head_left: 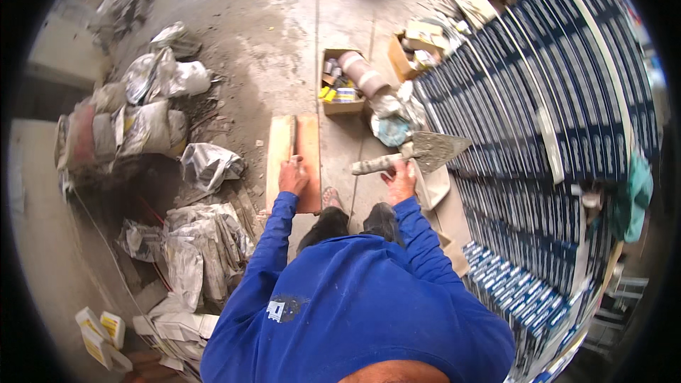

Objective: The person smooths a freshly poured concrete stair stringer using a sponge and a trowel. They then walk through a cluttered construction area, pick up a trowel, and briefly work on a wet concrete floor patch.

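Observation:
My left hand [294, 176] is closed round the grey handle on an orange rectangular plastering float [307, 149], held in front of my left foot. In my right hand [401, 181] is a pointed trowel [436, 149], its mortar-caked handle sticking out to the left and its grey, dirty blade pointing right. The fingers are partly hidden behind the trowel handle. A gap lies between the two tools, with my feet below.
Blue-and-white boxes [525, 78] are stacked high on my right. Ahead stand an open carton [344, 108] of small packets, a brown roll [364, 74] and plastic bags [390, 128]. Filled sacks [135, 131] and crumpled empty sacks [206, 245] lie left, beside floor debris.

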A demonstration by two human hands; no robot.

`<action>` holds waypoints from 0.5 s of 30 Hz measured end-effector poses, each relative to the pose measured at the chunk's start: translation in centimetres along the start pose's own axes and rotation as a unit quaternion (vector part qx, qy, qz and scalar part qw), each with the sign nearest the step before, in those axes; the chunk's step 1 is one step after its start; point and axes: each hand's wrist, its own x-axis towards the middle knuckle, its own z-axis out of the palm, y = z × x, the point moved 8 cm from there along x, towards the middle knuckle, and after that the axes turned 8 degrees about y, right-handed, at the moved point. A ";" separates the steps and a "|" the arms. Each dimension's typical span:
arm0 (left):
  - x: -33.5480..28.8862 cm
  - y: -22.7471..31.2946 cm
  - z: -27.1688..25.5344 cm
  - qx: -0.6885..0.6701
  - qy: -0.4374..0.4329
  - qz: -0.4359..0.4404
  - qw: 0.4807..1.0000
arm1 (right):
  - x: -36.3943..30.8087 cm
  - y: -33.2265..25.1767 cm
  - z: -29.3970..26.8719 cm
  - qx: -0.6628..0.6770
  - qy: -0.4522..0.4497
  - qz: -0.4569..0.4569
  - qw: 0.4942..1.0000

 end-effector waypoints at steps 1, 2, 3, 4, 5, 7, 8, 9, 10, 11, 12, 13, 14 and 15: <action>1.8 -2.0 -2.5 -0.019 0.042 0.032 0.998 | 1.5 -0.7 2.4 0.026 -0.023 0.019 0.999; 3.2 -4.2 -4.9 -0.025 0.085 0.033 0.996 | 2.7 -1.1 3.9 0.041 -0.048 0.031 0.998; 4.2 -6.6 -6.9 -0.025 0.110 0.016 0.994 | 4.0 -0.8 4.8 0.061 -0.038 0.054 0.996; 4.9 -8.9 -8.7 -0.027 0.129 0.001 0.991 | 5.4 -0.5 5.7 0.071 -0.016 0.079 0.994; 5.3 -11.1 -10.3 -0.038 0.154 -0.017 0.987 | 6.6 -0.2 6.9 0.085 -0.022 0.100 0.991; 5.8 -15.7 -12.9 -0.121 0.196 -0.063 0.971 | 9.3 0.5 9.3 0.085 -0.047 0.134 0.986; 6.1 -18.0 -13.8 -0.149 0.212 -0.081 0.962 | 10.6 0.9 10.6 0.070 -0.075 0.144 0.984; 6.4 -21.1 -13.9 -0.190 0.204 -0.146 0.949 | 11.3 1.9 11.1 0.042 -0.095 0.203 0.974; 6.7 -23.9 -13.7 -0.227 0.189 -0.205 0.933 | 12.9 2.7 11.6 0.009 -0.052 0.186 0.981; 6.9 -26.8 -13.2 -0.264 0.170 -0.275 0.909 | 14.1 4.0 13.0 -0.014 -0.074 0.222 0.972; 7.2 -29.4 -12.9 -0.280 0.157 -0.330 0.888 | 15.3 5.1 13.8 -0.049 -0.064 0.247 0.966; 7.2 -31.9 -12.5 -0.292 0.147 -0.395 0.859 | 16.3 6.1 15.3 -0.044 -0.080 0.265 0.960; 8.5 -32.8 -14.4 -0.187 0.194 -0.318 0.909 | 17.8 6.8 17.1 -0.047 -0.074 0.273 0.958; 8.8 -34.6 -15.1 -0.150 0.209 -0.344 0.903 | 19.2 7.0 19.1 -0.063 -0.076 0.277 0.956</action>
